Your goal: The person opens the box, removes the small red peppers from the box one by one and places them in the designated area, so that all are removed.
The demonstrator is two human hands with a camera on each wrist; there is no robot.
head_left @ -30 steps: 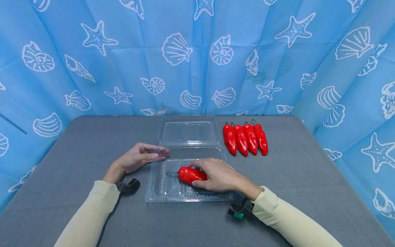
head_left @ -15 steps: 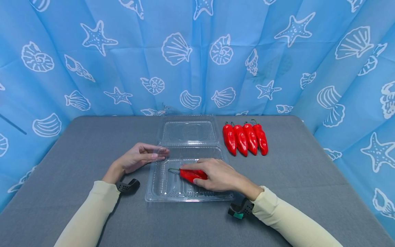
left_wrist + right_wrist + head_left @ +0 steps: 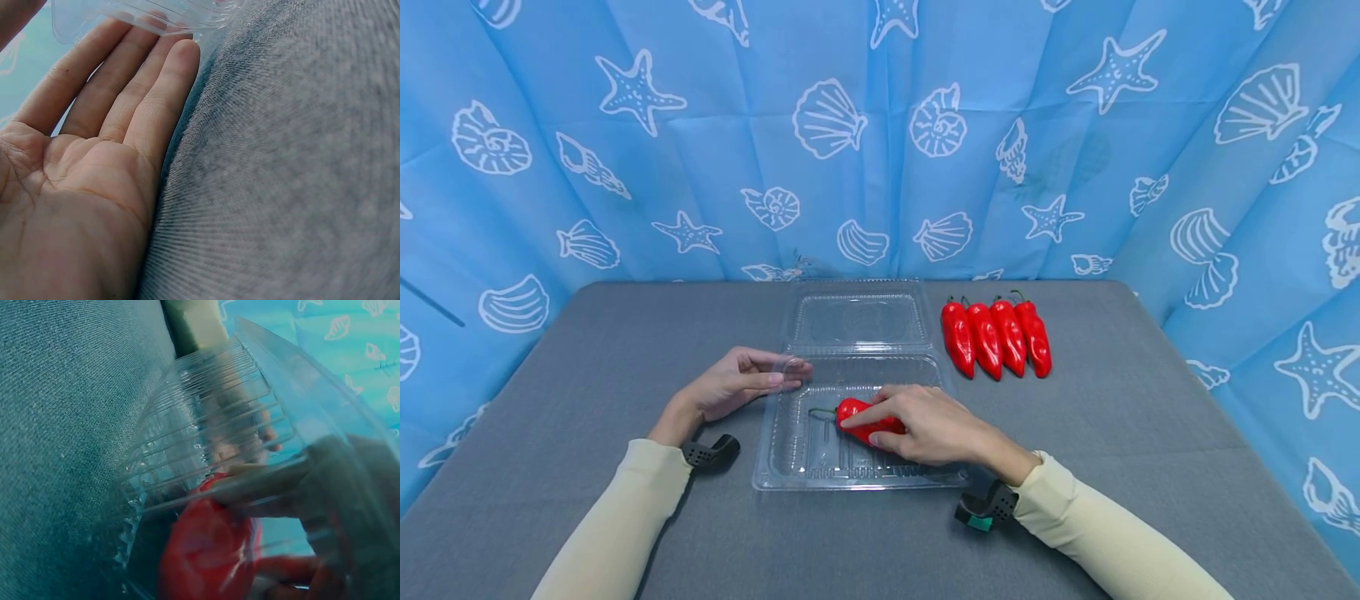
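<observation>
Red pepper (image 3: 859, 419) turned a little inside the clear tray (image 3: 797, 467)
Right hand (image 3: 928, 429) kept its fingers curled on it; left hand (image 3: 737, 383), fingers straight, stayed touching that tray's left rim.

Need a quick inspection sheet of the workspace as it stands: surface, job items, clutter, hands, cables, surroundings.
Surface: grey cloth-covered table.
Job's things: clear clamshell box lying open, lid flat behind; one red pepper in the tray; four red peppers in a row beside the lid.
Clutter: nothing seen.
Hands: left hand flat, fingertips at the tray's left rim; right hand holds the pepper in the tray.
Cables: nothing seen.
Surroundings: blue curtain with shell and starfish print on three sides.
</observation>
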